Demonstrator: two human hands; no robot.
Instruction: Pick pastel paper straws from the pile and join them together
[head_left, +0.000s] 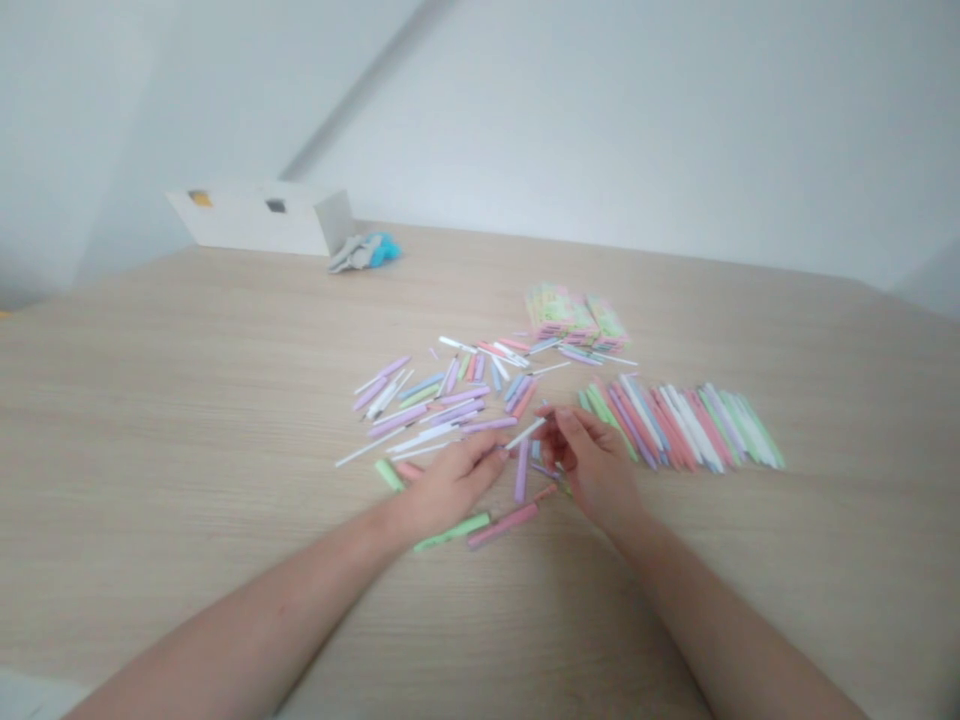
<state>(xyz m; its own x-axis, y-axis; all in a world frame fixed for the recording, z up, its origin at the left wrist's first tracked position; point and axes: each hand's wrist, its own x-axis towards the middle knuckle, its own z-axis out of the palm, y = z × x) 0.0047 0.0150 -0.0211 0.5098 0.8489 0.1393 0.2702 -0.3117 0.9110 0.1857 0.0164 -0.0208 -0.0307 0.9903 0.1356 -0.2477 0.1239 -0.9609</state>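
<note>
Several pastel sticks, pens or pen parts in purple, green, pink and white, lie scattered (442, 400) on a light wooden table (187, 400). My left hand (450, 485) rests palm down among them, its fingertips at a thin white stick (525, 433) that they seem to pinch. My right hand (589, 460) is beside it with fingers curled, touching the same stick's other end. A green stick (454, 531) and a pink stick (504, 525) lie just in front of my hands.
A tidy row of coloured sticks (682, 425) lies to the right of my hands. Flat coloured packs (574, 315) sit behind the pile. A white box (262, 215) and a grey-blue cloth (365, 251) are at the far left by the wall.
</note>
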